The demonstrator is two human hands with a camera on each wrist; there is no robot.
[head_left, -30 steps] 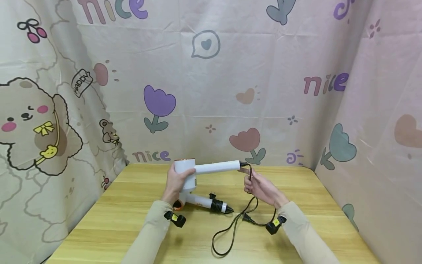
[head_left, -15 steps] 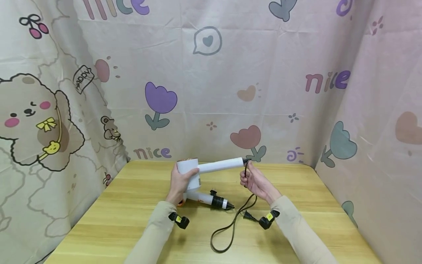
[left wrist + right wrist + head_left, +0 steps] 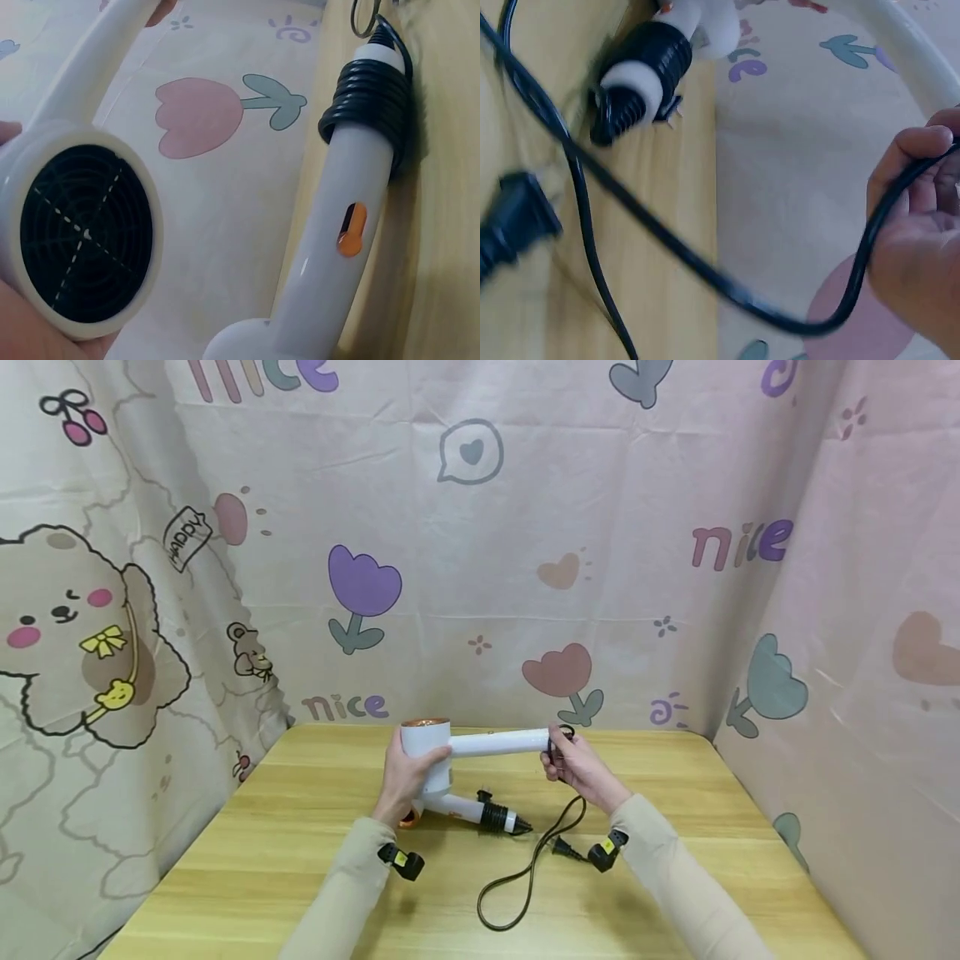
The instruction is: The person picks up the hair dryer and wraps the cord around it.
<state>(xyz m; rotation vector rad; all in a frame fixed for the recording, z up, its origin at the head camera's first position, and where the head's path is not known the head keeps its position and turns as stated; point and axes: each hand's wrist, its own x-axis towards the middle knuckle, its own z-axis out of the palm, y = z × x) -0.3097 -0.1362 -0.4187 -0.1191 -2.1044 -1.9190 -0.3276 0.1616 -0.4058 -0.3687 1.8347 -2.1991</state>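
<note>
Cord (image 3: 727, 287) apparently being wound at handle (image 3: 498, 743) — dryer (image 3: 426, 756) clamped in left hand (image 3: 403, 777) fingers, cord pinched in right hand (image 3: 587, 770) fingers; next, turn to be carried round handle.

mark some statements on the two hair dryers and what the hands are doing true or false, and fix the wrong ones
1. The left hand grips the raised hair dryer by its head. True.
2. The right hand holds a plug. False: the right hand holds a black cord; the nearer plug is apart from it.
3. The second hair dryer lies on the table. True.
4. The second hair dryer's cord is fully unwound. False: its coiled cord wraps round the handle.
5. The left wrist view shows a round, dark grille. True.
6. The second hair dryer's switch is blue. False: the switch is orange.
</note>
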